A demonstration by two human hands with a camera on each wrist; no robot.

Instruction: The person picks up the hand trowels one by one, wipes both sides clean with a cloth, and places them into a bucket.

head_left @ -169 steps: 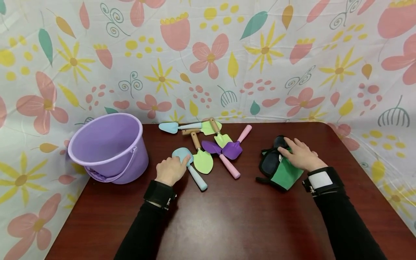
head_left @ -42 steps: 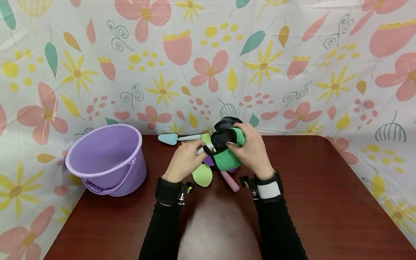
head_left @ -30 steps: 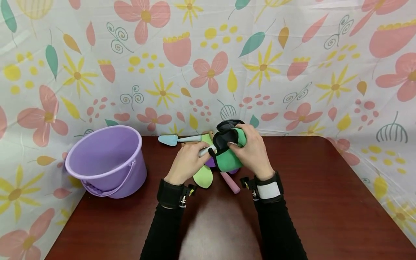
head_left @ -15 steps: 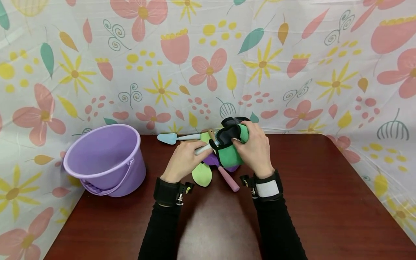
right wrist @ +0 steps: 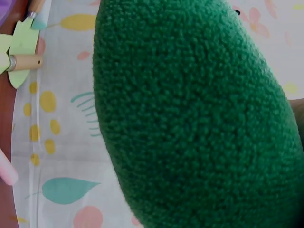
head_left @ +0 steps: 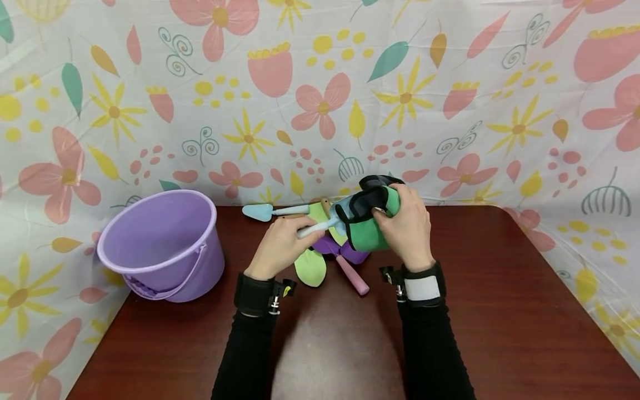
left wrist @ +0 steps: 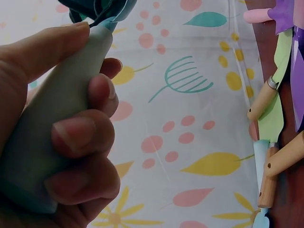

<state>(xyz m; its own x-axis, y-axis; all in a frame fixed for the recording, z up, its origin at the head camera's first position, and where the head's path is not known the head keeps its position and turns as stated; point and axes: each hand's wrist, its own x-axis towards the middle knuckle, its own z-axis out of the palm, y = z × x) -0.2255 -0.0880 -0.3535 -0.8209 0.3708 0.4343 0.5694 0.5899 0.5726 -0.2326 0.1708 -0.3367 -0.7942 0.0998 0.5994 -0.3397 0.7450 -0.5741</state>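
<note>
My left hand (head_left: 277, 247) grips the pale handle of a light blue toy shovel (head_left: 314, 228). In the left wrist view, its fingers curl round that handle (left wrist: 57, 109). My right hand (head_left: 407, 228) grips a green fuzzy cloth piece with black edging (head_left: 367, 238), thumb on the near side. The shovel's blue blade shows beside the cloth's black edge; its far part is hidden by the cloth. Both are held above the table at the back. Green fabric (right wrist: 190, 114) fills much of the right wrist view and hides the right fingers.
A purple bucket (head_left: 212, 266) stands at the left. Under the hands lie a green trowel (head_left: 311, 269), purple trowels with a pink handle (head_left: 352, 276) showing, and a light blue pointed trowel (head_left: 257, 212). A flowered cloth (head_left: 500, 83) hangs behind the brown table (head_left: 475, 344).
The shovel and green cloth have been lifted from the table and brought together. Lately my right hand has moved right with the cloth, and more of the blue blade shows.
</note>
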